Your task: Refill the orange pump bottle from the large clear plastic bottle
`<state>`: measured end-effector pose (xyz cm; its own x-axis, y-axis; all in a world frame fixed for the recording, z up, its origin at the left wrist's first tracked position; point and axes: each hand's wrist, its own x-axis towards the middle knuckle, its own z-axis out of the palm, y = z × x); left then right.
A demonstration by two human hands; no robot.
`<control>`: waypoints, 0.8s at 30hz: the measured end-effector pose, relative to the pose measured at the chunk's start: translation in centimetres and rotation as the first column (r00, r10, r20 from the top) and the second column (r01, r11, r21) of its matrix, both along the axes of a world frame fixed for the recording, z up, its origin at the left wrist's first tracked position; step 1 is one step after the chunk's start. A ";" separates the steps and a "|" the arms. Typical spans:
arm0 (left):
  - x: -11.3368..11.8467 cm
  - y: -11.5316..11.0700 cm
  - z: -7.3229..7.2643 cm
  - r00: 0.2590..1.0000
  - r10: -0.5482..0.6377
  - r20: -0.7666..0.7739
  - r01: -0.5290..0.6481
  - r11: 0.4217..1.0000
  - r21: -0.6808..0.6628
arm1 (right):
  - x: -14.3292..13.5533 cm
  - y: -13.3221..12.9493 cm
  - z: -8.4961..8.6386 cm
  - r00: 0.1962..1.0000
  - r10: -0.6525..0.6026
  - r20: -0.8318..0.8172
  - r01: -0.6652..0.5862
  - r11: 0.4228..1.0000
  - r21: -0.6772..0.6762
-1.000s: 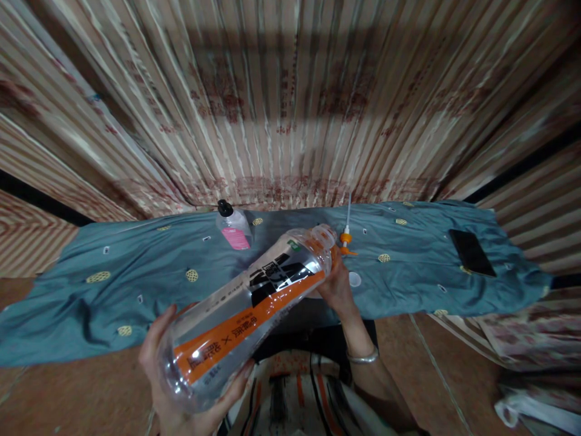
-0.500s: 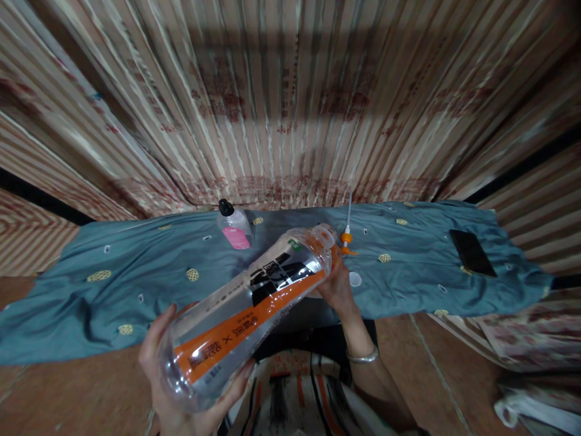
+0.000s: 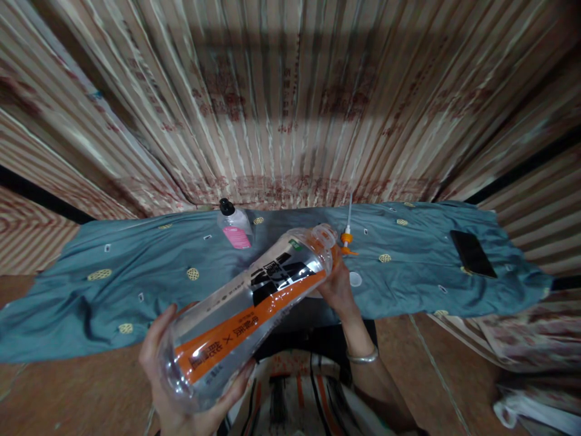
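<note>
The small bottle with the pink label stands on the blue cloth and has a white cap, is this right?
Not quite. The head view shows the small bottle standing on the blue cloth with a black cap, not a white one. The pink label is correct.

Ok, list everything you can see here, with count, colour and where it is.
large bottle: one, clear with orange and black label, held tilted in both hands.
small bottle: one, clear, pink label, black cap, back of the cloth.
pump head: one, orange with white tube, on the cloth by the large bottle's neck.
white cap: one, on the cloth.
phone: one, black, right end of the cloth.
cloth: one, blue-grey, patterned, spread across.
curtain: striped beige, behind.
left hand: cups the bottle's base.
right hand: grips near its neck; bracelet on wrist.
</note>
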<state>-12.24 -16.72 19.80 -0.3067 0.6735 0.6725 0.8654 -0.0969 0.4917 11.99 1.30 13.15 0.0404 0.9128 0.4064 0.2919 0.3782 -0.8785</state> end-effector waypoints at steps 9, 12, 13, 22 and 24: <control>0.8 -0.2 0.6 0.999 0.030 0.027 -0.029 0.999 -0.037 | 0.1 0.0 0.1 1.000 0.021 0.002 -0.020 1.000 -0.009; 0.9 0.1 0.7 0.997 0.041 0.063 -0.039 0.999 -0.038 | -0.2 -0.1 0.4 1.000 0.026 -0.015 -0.026 1.000 0.005; 0.9 0.2 0.7 0.999 0.025 0.048 -0.025 1.000 -0.015 | -0.2 -0.1 0.5 0.999 0.028 -0.020 -0.028 1.000 0.012; 1.7 -0.3 1.6 0.991 0.052 0.121 -0.039 0.994 -0.105 | -0.2 0.1 0.3 0.998 0.052 -0.032 -0.052 0.998 0.022; 1.6 -0.3 1.5 0.992 0.050 0.116 -0.038 0.994 -0.104 | -0.1 0.1 0.3 0.998 0.052 -0.030 -0.051 0.999 0.017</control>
